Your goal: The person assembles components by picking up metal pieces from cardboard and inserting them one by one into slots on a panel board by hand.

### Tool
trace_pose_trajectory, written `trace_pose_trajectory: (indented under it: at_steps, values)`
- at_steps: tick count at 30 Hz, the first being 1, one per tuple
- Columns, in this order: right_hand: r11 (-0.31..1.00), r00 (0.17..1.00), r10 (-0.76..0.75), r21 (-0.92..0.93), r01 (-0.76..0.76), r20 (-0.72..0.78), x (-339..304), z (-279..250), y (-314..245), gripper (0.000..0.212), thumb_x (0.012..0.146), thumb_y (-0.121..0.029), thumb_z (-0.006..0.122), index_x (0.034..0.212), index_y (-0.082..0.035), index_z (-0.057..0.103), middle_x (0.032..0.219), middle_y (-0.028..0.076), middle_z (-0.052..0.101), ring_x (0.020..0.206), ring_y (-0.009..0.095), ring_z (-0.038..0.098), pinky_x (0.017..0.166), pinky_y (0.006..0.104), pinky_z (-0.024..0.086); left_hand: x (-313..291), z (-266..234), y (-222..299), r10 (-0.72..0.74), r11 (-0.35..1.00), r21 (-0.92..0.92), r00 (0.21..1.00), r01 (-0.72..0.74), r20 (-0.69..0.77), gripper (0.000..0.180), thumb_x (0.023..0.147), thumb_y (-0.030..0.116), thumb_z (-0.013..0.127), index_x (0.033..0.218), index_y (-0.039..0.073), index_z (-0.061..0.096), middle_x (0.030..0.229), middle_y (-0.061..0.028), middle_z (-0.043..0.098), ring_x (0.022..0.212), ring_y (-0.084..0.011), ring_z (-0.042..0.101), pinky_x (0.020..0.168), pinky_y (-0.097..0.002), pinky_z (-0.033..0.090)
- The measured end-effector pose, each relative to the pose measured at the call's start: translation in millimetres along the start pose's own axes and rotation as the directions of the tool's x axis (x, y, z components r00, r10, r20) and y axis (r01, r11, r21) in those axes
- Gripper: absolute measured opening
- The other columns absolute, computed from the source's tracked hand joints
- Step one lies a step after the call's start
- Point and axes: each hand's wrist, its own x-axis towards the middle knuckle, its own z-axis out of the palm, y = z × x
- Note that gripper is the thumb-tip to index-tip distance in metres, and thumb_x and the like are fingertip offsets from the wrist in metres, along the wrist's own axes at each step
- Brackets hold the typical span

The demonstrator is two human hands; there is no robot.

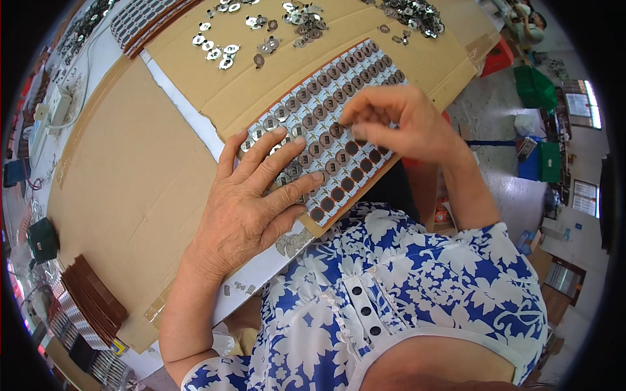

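A flat rectangular panel (328, 204) with a brown edge lies at a slant on the cardboard. Rows of small round metal discs with tabs (319, 113) cover most of it. The row nearest me shows dark round spots (337, 194) without discs. My left hand (244, 208) rests on the panel's left part, its fingers spread over the discs and gripping nothing. Above the right part, my right hand (404, 120) has its thumb and fingers bent together in a pinch close to the discs. Whatever lies between those fingertips is hidden.
Loose metal tab pieces (225, 55) lie scattered beyond the panel, with a larger heap (414, 16) at the far right. Brown trays (94, 300) are stacked at the lower left. A power strip (59, 104) sits at left. Green crates (535, 88) stand on the floor at right.
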Motion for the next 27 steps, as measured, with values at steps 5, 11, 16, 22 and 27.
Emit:
trace_pose_trajectory:
  at_steps: [5, 11, 16, 22, 27]
  values:
    - [0.975, 0.990, -0.142, -0.169, 0.143, 0.014, -17.4, 8.5, 5.1, 0.009, 0.096, 0.006, 0.075, 0.104, 0.003, 0.077, 0.090, 0.007, 0.071, 0.081, 0.017, 0.066, 0.071, 0.0321, 0.050, 2.8, -0.1, -0.6, 0.009, 1.000, -0.002, 1.000, -0.009, 0.007, 0.050, 0.093, 0.034, 0.084, 0.143, 0.032, 0.079, 0.163, -0.0081, 0.063, 0.155, -0.0398, 0.053, 0.132, -0.0656, 0.029]
    - [0.953, 0.982, -0.185, -0.251, 0.171, -0.035, -18.5, 15.2, 5.9, 0.010, 0.094, 0.008, 0.076, 0.103, 0.003, 0.076, 0.090, 0.009, 0.071, 0.080, 0.021, 0.067, 0.070, 0.0348, 0.051, 1.2, 0.3, -0.5, -0.009, 1.000, 0.000, 1.000, 0.009, 0.000, 0.050, 0.094, 0.035, 0.084, 0.143, 0.032, 0.078, 0.163, -0.0078, 0.062, 0.155, -0.0393, 0.053, 0.132, -0.0652, 0.029]
    - [0.987, 0.993, -0.044, -0.159, 0.027, -0.106, -20.6, 23.3, -8.0, 0.011, 0.094, 0.008, 0.076, 0.103, 0.003, 0.076, 0.090, 0.009, 0.070, 0.080, 0.020, 0.066, 0.070, 0.0332, 0.050, 1.1, -0.2, -2.2, 0.000, 1.000, 0.003, 1.000, 0.000, 0.003, 0.049, 0.094, 0.035, 0.083, 0.144, 0.033, 0.078, 0.164, -0.0074, 0.062, 0.155, -0.0387, 0.053, 0.133, -0.0647, 0.029]
    - [0.971, 0.983, -0.131, -0.218, 0.100, -0.132, -28.0, 26.2, 9.3, 0.011, 0.093, 0.006, 0.080, 0.102, 0.004, 0.075, 0.088, 0.010, 0.068, 0.082, 0.023, 0.068, 0.070, 0.0346, 0.051, 1.4, -2.6, -0.7, -0.008, 1.000, 0.015, 1.000, 0.008, 0.007, 0.049, 0.093, 0.034, 0.084, 0.142, 0.032, 0.079, 0.163, -0.0076, 0.063, 0.155, -0.0386, 0.053, 0.132, -0.0644, 0.030]
    - [0.958, 0.986, -0.168, -0.235, 0.165, 0.007, -21.6, 13.1, 3.2, 0.011, 0.093, 0.005, 0.080, 0.103, 0.006, 0.076, 0.086, 0.009, 0.067, 0.079, 0.020, 0.065, 0.069, 0.0332, 0.048, -0.6, -0.2, -0.3, 0.005, 1.000, 0.003, 1.000, -0.005, -0.009, 0.048, 0.093, 0.032, 0.084, 0.141, 0.030, 0.079, 0.162, -0.0078, 0.063, 0.154, -0.0381, 0.053, 0.132, -0.0634, 0.030]
